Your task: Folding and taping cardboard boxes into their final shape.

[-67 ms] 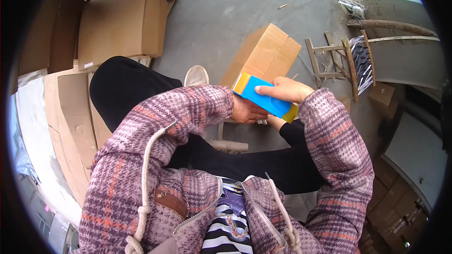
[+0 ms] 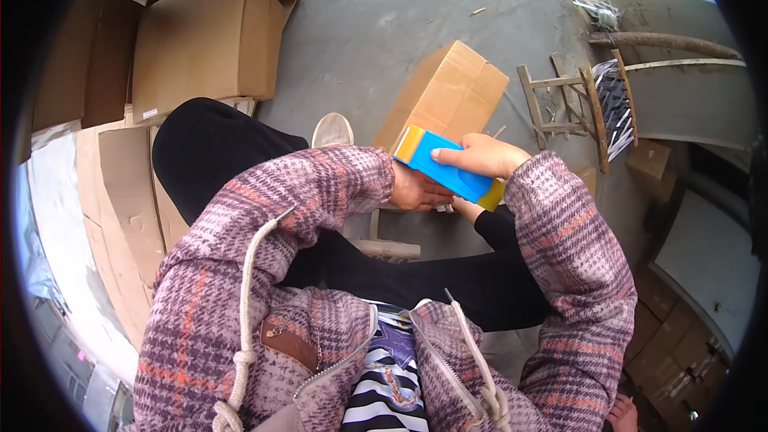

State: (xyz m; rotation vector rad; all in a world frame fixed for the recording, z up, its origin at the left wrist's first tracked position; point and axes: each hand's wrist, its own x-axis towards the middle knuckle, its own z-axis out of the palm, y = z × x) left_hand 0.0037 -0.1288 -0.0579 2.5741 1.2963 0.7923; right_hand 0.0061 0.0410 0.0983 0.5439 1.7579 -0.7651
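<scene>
My right hand [image 2: 484, 154] grips a blue box [image 2: 452, 168], slim and long, with its thumb on the upper face. The box has an orange end [image 2: 410, 144] at the upper left and a yellow end [image 2: 491, 195] at the lower right. Below and behind the box is my left hand [image 2: 414, 190], its fingers bent and pointing right. The box hides part of them, and small pale bits show by the fingertips; what they hold cannot be made out. A bare ankle [image 2: 467, 209] shows close by.
Just beyond my hands a brown carton [image 2: 460, 84] stands on the grey floor [image 2: 360, 40]. Larger cartons [image 2: 192, 40] are stacked at the far left. A wooden stool with a woven seat [image 2: 610, 108] lies tipped at the right. Another person's hand [image 2: 622, 414] shows at the lower right.
The blue box and both my hands hold almost the same place. At the lower right edge, another person's hand has come into view.
</scene>
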